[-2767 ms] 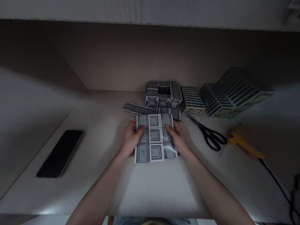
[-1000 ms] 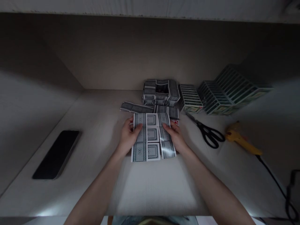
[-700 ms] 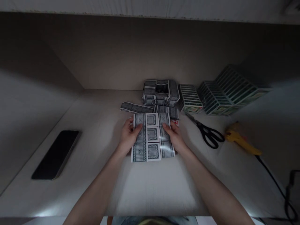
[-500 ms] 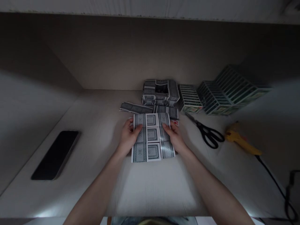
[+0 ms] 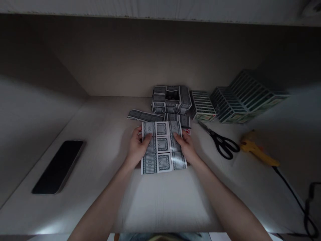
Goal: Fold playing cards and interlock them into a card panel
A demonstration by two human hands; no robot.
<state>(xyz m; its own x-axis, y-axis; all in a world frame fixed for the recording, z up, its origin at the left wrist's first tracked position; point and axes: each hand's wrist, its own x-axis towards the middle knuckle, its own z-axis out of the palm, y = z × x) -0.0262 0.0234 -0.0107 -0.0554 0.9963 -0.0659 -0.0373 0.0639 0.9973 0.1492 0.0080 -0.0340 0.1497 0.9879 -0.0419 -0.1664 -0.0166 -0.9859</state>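
Neatly gridded playing-card panel (image 5: 163,144), glossy, 2 hands (image 5: 136,147) gripping

Left hand (image 5: 136,149) and right hand (image 5: 188,148) partly obscured by sheet (image 5: 163,144). Red-marked card (image 5: 188,132) mostly covered. Glue gun (image 5: 263,155) blurred. Cable (image 5: 288,186) cut off at right edge. Box print (image 5: 207,117) too small to read.
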